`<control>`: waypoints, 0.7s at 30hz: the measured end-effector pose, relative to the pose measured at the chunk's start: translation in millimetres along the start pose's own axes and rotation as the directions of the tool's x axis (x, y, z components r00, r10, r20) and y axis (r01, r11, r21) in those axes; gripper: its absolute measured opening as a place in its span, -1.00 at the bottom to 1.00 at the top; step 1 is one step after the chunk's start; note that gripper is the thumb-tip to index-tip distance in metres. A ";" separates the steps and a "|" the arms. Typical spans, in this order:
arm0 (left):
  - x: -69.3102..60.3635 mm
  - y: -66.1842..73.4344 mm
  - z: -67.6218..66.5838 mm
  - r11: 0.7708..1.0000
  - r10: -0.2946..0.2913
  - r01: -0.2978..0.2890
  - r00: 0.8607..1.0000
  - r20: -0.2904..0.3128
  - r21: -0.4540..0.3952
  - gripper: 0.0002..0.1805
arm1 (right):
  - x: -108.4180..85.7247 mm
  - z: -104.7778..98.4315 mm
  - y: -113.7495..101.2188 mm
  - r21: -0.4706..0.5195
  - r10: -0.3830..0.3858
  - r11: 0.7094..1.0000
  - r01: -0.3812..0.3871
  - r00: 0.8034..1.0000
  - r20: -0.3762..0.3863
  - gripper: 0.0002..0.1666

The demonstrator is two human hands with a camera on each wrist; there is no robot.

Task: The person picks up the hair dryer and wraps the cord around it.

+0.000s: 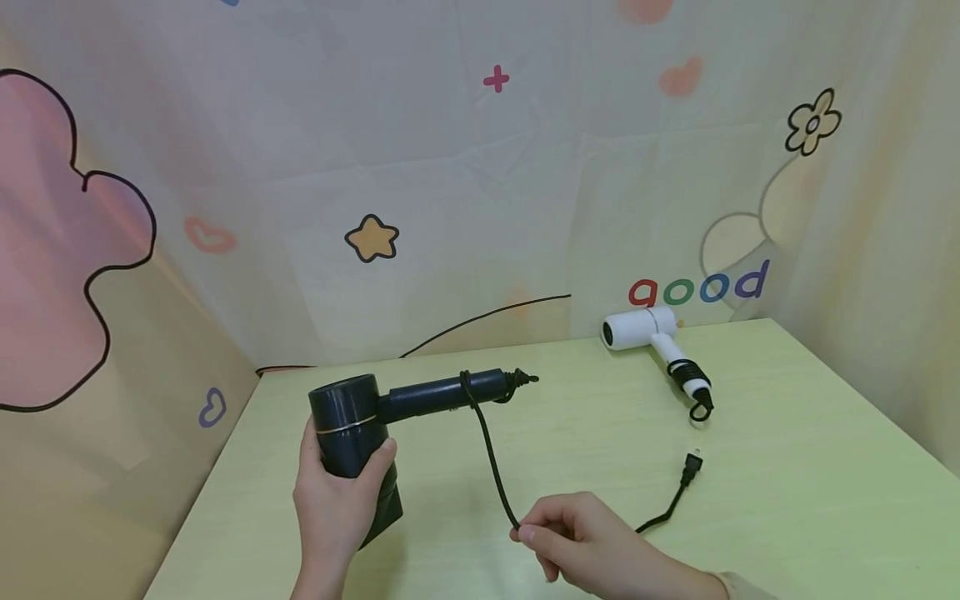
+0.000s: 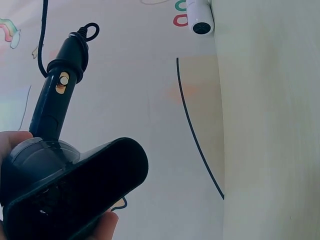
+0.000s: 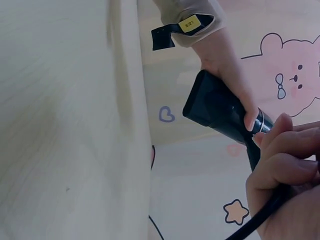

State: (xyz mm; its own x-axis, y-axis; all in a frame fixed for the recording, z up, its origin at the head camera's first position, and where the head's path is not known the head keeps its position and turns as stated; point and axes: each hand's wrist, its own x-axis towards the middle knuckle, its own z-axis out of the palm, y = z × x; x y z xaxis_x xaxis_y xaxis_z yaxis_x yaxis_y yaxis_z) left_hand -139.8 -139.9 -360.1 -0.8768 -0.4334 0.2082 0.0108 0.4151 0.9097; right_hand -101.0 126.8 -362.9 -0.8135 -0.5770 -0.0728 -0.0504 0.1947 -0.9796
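Observation:
A dark blue hair dryer [image 1: 348, 433] is held above the table, its handle [image 1: 442, 396] pointing right and slightly up. My left hand [image 1: 341, 500] grips its barrel, thumb on the near side. One turn of black cord [image 1: 491, 454] loops round the handle near its end. From there the cord runs down to my right hand [image 1: 585, 537], which pinches it between thumb and fingers. Past that hand the cord's free end lies on the table with its plug [image 1: 692, 467]. In the left wrist view the dryer's wide flat nozzle [image 2: 100, 185] faces the camera.
On the pale yellow-green table [image 1: 810, 467], at the back right, lies a white hair dryer [image 1: 637, 327] with black cord wound round its handle. A printed curtain [image 1: 450, 167] hangs behind the table and along its sides.

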 end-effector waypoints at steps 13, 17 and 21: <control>-0.9 1.1 2.7 0.997 -0.060 0.063 0.996 0.067 -0.051 -0.08 | 13.0 3.5 14.1 0.032 0.077 0.996 -0.077 0.997 0.007 -0.69; -1.7 1.6 4.2 0.995 -0.061 0.067 0.995 0.081 -0.073 -0.11 | 15.8 3.9 19.1 0.044 0.088 0.995 -0.089 0.996 0.010 -0.69; -2.7 3.2 5.2 0.992 -0.054 0.064 0.994 0.093 -0.105 -0.16 | 19.2 3.0 24.1 0.079 0.104 0.991 -0.105 0.994 0.009 -0.68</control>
State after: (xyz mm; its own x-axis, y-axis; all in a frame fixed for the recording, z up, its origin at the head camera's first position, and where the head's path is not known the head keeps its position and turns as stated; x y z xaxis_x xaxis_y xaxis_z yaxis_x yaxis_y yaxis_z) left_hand -139.9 -133.3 -359.7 -0.9169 -0.3793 0.1241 0.0047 0.3005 0.9538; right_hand -116.1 118.1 -388.4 -0.8088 -0.5609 -0.1765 0.0810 0.1911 -0.9782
